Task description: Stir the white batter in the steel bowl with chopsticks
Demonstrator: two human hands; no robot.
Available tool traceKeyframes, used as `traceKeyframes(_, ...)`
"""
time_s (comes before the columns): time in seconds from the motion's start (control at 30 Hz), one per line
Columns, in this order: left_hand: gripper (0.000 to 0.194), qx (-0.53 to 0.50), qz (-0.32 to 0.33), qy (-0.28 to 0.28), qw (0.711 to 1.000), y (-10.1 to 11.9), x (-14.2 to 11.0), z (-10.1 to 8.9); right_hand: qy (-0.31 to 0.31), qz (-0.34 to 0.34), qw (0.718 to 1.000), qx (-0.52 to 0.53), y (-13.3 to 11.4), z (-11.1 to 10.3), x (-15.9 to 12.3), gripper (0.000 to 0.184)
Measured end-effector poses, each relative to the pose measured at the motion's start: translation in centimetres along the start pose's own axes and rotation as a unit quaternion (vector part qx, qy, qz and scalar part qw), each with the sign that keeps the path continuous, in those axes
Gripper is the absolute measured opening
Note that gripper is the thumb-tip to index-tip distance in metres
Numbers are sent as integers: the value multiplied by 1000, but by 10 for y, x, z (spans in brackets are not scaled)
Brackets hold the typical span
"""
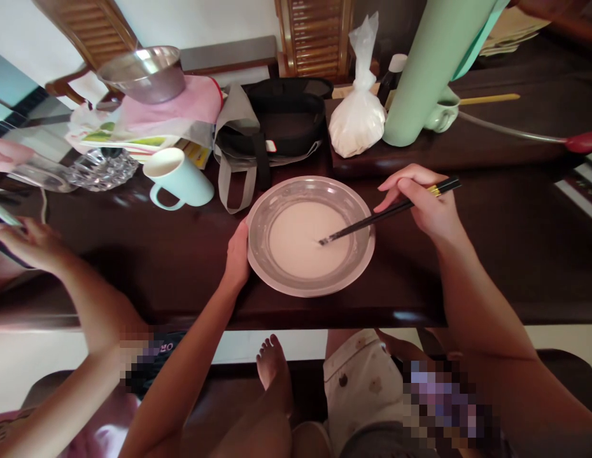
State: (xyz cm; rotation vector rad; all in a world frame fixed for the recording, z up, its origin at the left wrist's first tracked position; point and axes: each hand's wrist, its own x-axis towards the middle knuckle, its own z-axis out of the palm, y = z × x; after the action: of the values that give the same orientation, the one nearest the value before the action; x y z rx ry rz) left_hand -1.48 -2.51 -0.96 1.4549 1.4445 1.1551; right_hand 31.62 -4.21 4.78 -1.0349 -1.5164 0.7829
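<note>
At the far left, another person's hand [41,245] holds a slim, flat object over a dark, glossy wooden worktop [172,267]. Next comes a clear cut-glass dish [104,170], and behind it a shiny stainless-steel bowl [155,89] rests on a pink cloth [200,98]. A pale blue mug [188,184] stands in front of these, tilted in this wide view, and to its right sits a grey and black fabric bag [239,114]. The wearer's left hand [237,257] touches the left side of a wide, round metal basin [258,245], near the worktop's front edge; its fingers are partly hidden, so how far its grip closes cannot be told. The basin contains a milky, off-white liquid [300,235]. Black chopsticks with a gold band [358,226] slant into it from the right, tips at the liquid, pinched near their upper end in the narrow grip of the right hand [427,200]. Behind the basin, toward the right, are a knotted clear plastic bag of white contents [357,124], a tall pale green cylinder [415,83] and a small green cup [442,116]. A red handle [585,142] on a thin metal rod lies at the far right.
</note>
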Motion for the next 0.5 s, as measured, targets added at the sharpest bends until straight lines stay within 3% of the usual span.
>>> traceKeyframes(0.17, 57, 7, -5, 7, 1000, 1, 0, 0, -96, 12, 994, -43, -3, 7, -1, 18)
traceKeyframes(0.3, 58, -9, -4, 3, 1000, -1, 0, 1, -9, -2, 999, -34, -2, 3, -1, 21)
traceKeyframes(0.37, 57, -13, -3, 1, 1000, -2, 0, 1, -7, 7, 1000, -7, -1, 2, -1, 24)
traceKeyframes(0.5, 57, -8, -4, 8, 1000, -2, 0, 1, -108, 25, 994, -24, -5, 7, -2, 20)
